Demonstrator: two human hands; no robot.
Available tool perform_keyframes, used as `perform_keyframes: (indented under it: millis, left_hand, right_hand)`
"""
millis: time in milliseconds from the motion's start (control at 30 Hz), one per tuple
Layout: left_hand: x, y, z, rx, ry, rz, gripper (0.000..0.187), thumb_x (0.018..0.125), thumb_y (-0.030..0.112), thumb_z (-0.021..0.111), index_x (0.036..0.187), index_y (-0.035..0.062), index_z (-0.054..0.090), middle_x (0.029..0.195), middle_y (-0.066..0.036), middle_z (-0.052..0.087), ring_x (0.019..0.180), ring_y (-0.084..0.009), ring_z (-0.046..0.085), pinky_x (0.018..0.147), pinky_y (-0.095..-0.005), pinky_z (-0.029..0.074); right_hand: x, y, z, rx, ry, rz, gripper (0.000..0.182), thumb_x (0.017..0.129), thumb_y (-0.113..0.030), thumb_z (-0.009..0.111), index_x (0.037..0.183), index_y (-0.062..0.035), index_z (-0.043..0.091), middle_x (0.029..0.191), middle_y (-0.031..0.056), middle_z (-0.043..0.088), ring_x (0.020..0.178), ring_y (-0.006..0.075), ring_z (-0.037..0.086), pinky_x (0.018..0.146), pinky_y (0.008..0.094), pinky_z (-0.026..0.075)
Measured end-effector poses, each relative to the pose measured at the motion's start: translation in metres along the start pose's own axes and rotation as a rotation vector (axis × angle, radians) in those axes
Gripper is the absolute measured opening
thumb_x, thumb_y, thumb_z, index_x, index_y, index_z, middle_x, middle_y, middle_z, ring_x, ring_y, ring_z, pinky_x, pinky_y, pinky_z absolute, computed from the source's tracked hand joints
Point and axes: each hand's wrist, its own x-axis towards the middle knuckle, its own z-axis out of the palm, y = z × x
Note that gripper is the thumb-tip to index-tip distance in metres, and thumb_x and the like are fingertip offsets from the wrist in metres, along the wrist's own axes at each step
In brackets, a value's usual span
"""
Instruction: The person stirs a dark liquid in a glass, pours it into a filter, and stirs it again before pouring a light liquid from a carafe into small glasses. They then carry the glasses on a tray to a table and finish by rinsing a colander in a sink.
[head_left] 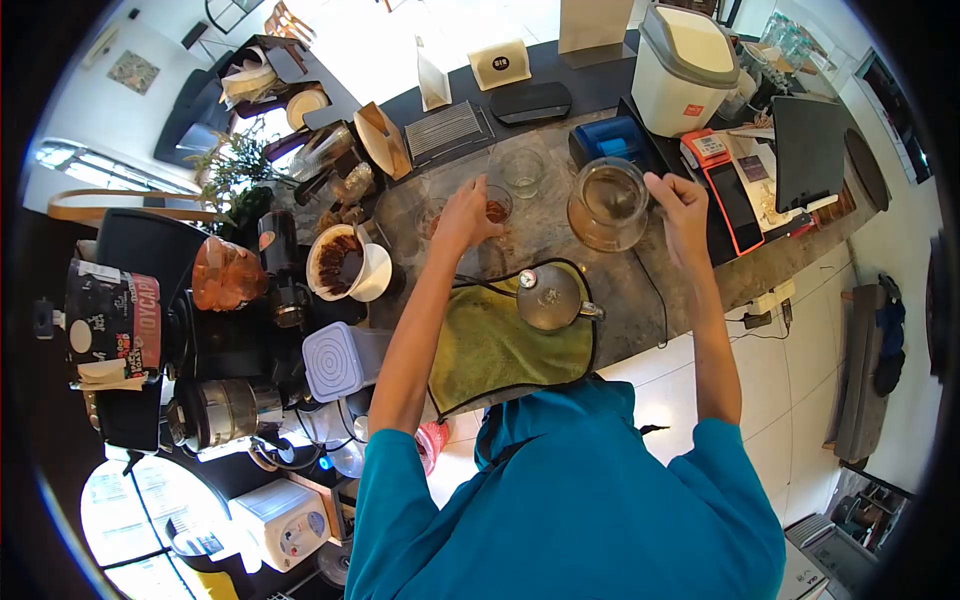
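My right hand (680,205) is closed round the handle of a glass coffee server (606,212), which has brownish liquid in it. My left hand (467,215) has its thumb and fingers about a small glass (499,206) with a little reddish-brown liquid; part of this glass is hidden by the hand. A second small glass (428,218) stands just left of that hand, and a clear glass (523,175) is beyond it. Nearer my body, a metal gooseneck kettle (551,297) with a thermometer in its lid sits on a green cloth (485,350).
To the left, a white dripper with a used filter (338,262) stands beside a coffee grinder (284,265) and a lidded plastic container (340,362). A drip tray (448,135) lies at the back. An orange card terminal (735,205), a laptop (812,150) and a white bin (683,85) occupy the right.
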Motion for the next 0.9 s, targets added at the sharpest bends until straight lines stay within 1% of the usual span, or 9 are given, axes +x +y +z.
perform_keyframes:
  millis: [167, 267, 367, 433, 467, 667, 767, 833, 900]
  left_hand:
    - [0.01, 0.001, -0.002, 0.062, -0.048, -0.019, 0.101, 0.061, 0.03, 0.084, 0.142, -0.0047, 0.032, 0.133, -0.025, 0.049, 0.124, -0.0383, 0.047, 0.103, -0.0414, 0.04]
    - [0.017, 0.003, -0.002, 0.171, -0.076, -0.092, 0.107, 0.06, 0.035, 0.086, 0.144, -0.0024, 0.03, 0.132, -0.022, 0.05, 0.124, -0.0372, 0.047, 0.105, -0.0434, 0.037]
    - [0.025, 0.01, -0.003, 0.233, -0.074, -0.018, 0.111, 0.059, 0.042, 0.086, 0.144, -0.0011, 0.029, 0.133, -0.021, 0.049, 0.126, -0.0374, 0.045, 0.107, -0.0447, 0.032]
    - [0.036, 0.014, 0.0, 0.122, 0.163, 0.16, 0.109, 0.061, 0.042, 0.086, 0.144, -0.0003, 0.03, 0.135, -0.022, 0.047, 0.126, -0.0374, 0.045, 0.108, -0.0444, 0.03]
    - [0.042, 0.018, 0.003, 0.121, 0.164, 0.161, 0.109, 0.061, 0.042, 0.086, 0.144, -0.0003, 0.03, 0.135, -0.022, 0.047, 0.126, -0.0374, 0.045, 0.108, -0.0444, 0.03]
    - [0.074, 0.019, 0.029, -0.125, 0.19, 0.192, 0.1, 0.064, 0.033, 0.085, 0.144, 0.0026, 0.031, 0.13, -0.023, 0.051, 0.12, -0.0372, 0.05, 0.1, -0.0456, 0.039]
    - [0.058, 0.037, 0.006, -0.253, 0.152, 0.239, 0.098, 0.065, 0.027, 0.085, 0.143, 0.0051, 0.029, 0.121, -0.021, 0.055, 0.114, -0.0357, 0.054, 0.098, -0.0453, 0.043]
    - [0.044, 0.052, -0.016, -0.417, 0.251, 0.199, 0.102, 0.064, 0.023, 0.086, 0.144, 0.0079, 0.024, 0.113, -0.018, 0.058, 0.111, -0.0331, 0.056, 0.101, -0.0434, 0.042]
    - [0.029, 0.065, -0.036, -0.457, 0.308, 0.254, 0.102, 0.065, 0.02, 0.085, 0.145, 0.0093, 0.022, 0.114, -0.017, 0.057, 0.112, -0.0328, 0.055, 0.1, -0.0446, 0.043]
  right_hand:
    - [-0.021, -0.002, -0.001, 0.031, 0.045, 0.001, 0.043, 0.088, -0.01, 0.068, 0.057, -0.0119, 0.038, 0.06, -0.0105, 0.03, 0.056, 0.0006, 0.023, 0.052, 0.0246, 0.015]
    - [-0.029, -0.006, 0.0, 0.064, 0.061, -0.027, 0.043, 0.089, -0.008, 0.067, 0.057, -0.0115, 0.038, 0.06, -0.0103, 0.029, 0.057, 0.0006, 0.023, 0.052, 0.0248, 0.016]
    - [-0.037, -0.009, -0.001, 0.124, 0.101, -0.003, 0.042, 0.088, -0.006, 0.066, 0.058, -0.0108, 0.038, 0.061, -0.01, 0.029, 0.057, 0.0009, 0.023, 0.053, 0.0248, 0.016]
    - [-0.04, -0.01, -0.002, 0.144, 0.115, 0.015, 0.041, 0.088, -0.005, 0.066, 0.058, -0.0102, 0.038, 0.061, -0.0097, 0.029, 0.058, 0.0013, 0.023, 0.054, 0.0247, 0.016]
    - [-0.042, -0.011, -0.001, 0.143, 0.115, 0.014, 0.041, 0.088, -0.005, 0.066, 0.058, -0.0102, 0.038, 0.061, -0.0097, 0.029, 0.058, 0.0013, 0.023, 0.054, 0.0247, 0.016]
    - [-0.046, -0.019, 0.007, 0.19, 0.213, -0.012, 0.04, 0.088, -0.004, 0.066, 0.058, -0.01, 0.041, 0.061, -0.0098, 0.03, 0.058, 0.0011, 0.023, 0.054, 0.0243, 0.016]
    - [-0.043, -0.022, 0.0, 0.132, 0.22, -0.068, 0.04, 0.088, -0.005, 0.066, 0.057, -0.0101, 0.041, 0.061, -0.0101, 0.03, 0.058, 0.0009, 0.024, 0.054, 0.0243, 0.016]
    - [-0.038, -0.035, -0.003, 0.115, 0.238, -0.078, 0.041, 0.088, -0.005, 0.067, 0.057, -0.0104, 0.041, 0.061, -0.0106, 0.03, 0.057, 0.0005, 0.023, 0.053, 0.0241, 0.016]
    - [-0.031, -0.047, -0.003, 0.049, 0.215, -0.083, 0.042, 0.087, -0.006, 0.068, 0.056, -0.011, 0.04, 0.059, -0.0108, 0.029, 0.056, 0.0003, 0.023, 0.051, 0.0243, 0.015]
